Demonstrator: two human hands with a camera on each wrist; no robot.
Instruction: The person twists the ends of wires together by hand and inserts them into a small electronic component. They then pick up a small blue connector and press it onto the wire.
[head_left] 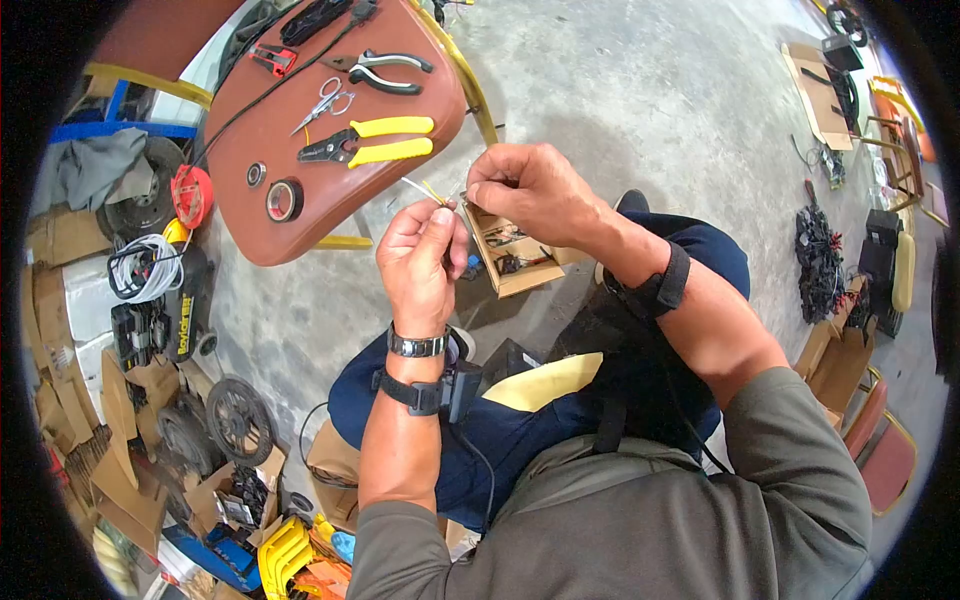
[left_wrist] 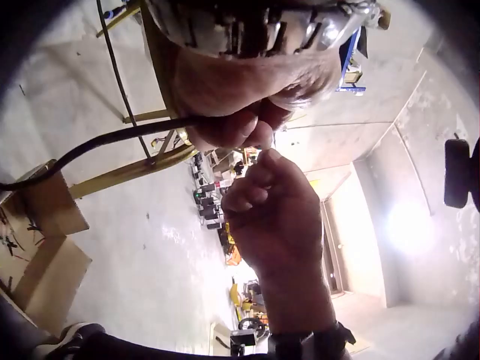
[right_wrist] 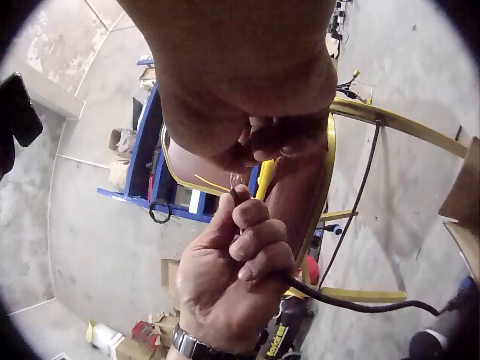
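A seated person works with both hands beside a red-brown chair seat [head_left: 380, 190]. The left hand [head_left: 425, 260] clamps fingers and thumb on a black cable [right_wrist: 360, 307] — yellow [right_wrist: 212, 182] and pale wires [head_left: 416, 186] jut from its end. The right hand [head_left: 530, 195] curls its fingers together just beside them; what they pinch is hidden. Yellow-handled strippers [head_left: 390, 139], scissors [head_left: 326, 101] and pliers [head_left: 385, 72] rest on the seat — an open box [head_left: 530, 276] sits on the floor.
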